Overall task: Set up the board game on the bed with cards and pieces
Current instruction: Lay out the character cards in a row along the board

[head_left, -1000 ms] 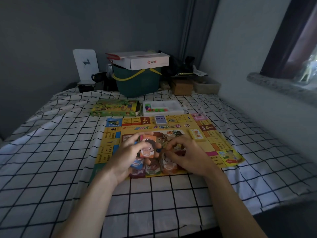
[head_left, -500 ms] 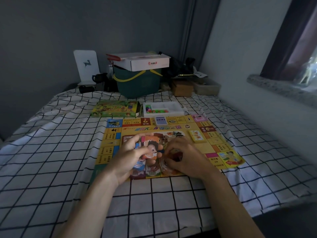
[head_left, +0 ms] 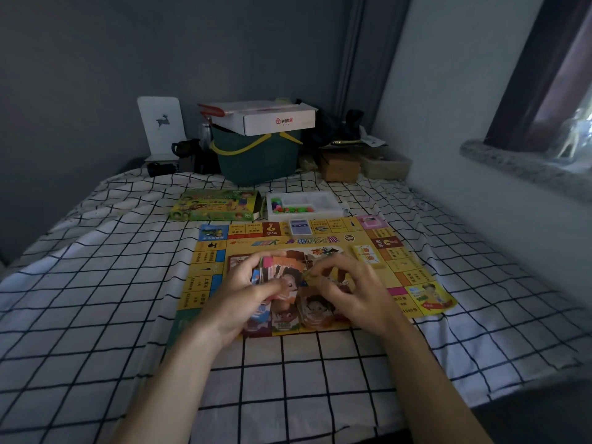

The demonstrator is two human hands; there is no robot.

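Beyond the yellow game board (head_left: 413, 277) on the checked bed (head_left: 96, 283) lie a green game box (head_left: 217, 205) and a white tray of pieces (head_left: 304, 205). Over the board's middle, the left hand (head_left: 243, 296) grips a fan of cards (head_left: 285, 277); the right hand (head_left: 349, 293) pinches at its edge, fingers curled.

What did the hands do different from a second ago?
Not much changed. The left hand still holds the stack of cards over the game board, and the right hand still picks at the stack's right edge, shifting only slightly. Nothing was let go. The blue card deck, yellow card deck, tray of pieces and game box stayed put.
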